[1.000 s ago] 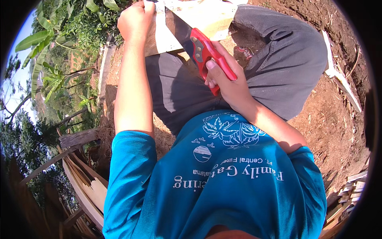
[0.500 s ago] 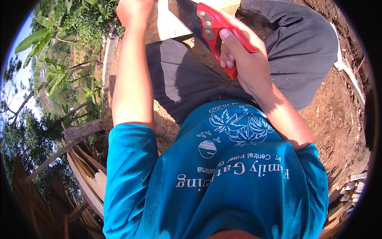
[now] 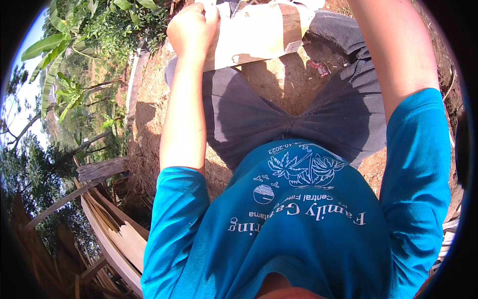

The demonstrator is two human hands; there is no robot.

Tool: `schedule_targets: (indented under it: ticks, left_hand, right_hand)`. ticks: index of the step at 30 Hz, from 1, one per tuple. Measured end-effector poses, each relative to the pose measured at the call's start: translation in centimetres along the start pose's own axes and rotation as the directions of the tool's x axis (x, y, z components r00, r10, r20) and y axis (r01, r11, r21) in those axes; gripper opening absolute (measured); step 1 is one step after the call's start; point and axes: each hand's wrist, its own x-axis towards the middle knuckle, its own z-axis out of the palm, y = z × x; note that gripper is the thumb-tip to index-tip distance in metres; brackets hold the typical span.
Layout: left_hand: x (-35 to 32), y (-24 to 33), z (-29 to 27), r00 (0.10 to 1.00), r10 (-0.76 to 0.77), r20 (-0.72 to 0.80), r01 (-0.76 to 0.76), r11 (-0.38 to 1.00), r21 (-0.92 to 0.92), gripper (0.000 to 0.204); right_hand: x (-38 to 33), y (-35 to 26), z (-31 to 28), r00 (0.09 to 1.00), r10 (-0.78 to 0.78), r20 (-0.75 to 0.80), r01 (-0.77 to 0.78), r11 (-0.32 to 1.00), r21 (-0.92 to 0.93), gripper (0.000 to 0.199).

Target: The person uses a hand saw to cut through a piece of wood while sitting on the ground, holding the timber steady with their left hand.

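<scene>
Nearest the camera is the person's teal printed shirt (image 3: 298,224), then dark grey trousers (image 3: 259,119) over bare reddish soil (image 3: 149,129). Farther up, the left hand (image 3: 191,30) is curled tight on the near edge of a pale wooden board (image 3: 259,32) laid across the lap at the top of the view. The right forearm (image 3: 398,55) runs out of the picture, so I cannot tell what that grip is doing. With only one hand visibly steadying it, the board could twist or slide off the knees. Stacked planks (image 3: 114,234) lie lower left, well apart.
</scene>
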Motion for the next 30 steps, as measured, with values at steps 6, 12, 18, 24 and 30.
schedule_targets:
  ticks: [6,12,18,24,30]
  left_hand:
    - [0.3,0.3,0.5,0.998,0.034,-0.061,-0.035,0.999,-0.023,0.031]
    - [0.5,0.2,0.3,0.996,0.026,-0.086,-0.026,1.000,0.006,0.031]
    - [1.3,2.6,-2.6,0.996,-0.066,0.060,0.067,0.998,-0.009,0.040]
    - [0.8,-0.4,-1.3,0.981,-0.082,0.176,0.062,0.991,0.118,0.043]
    - [1.1,1.0,-2.0,0.970,-0.071,0.234,0.033,0.986,0.161,0.044]
  right_hand:
    - [2.9,-1.5,0.5,0.998,-0.017,-0.067,0.002,0.976,-0.219,0.011]
    - [-3.9,0.3,0.3,0.913,-0.324,-0.250,0.298,0.945,-0.135,0.011]
    - [-19.2,17.7,10.1,0.857,-0.284,-0.430,0.462,0.792,0.399,0.018]
    - [-15.7,15.6,10.1,0.875,-0.371,-0.312,0.473,0.794,0.382,0.014]
    - [-11.5,13.7,8.3,0.871,-0.425,-0.248,0.488,0.809,0.328,0.019]
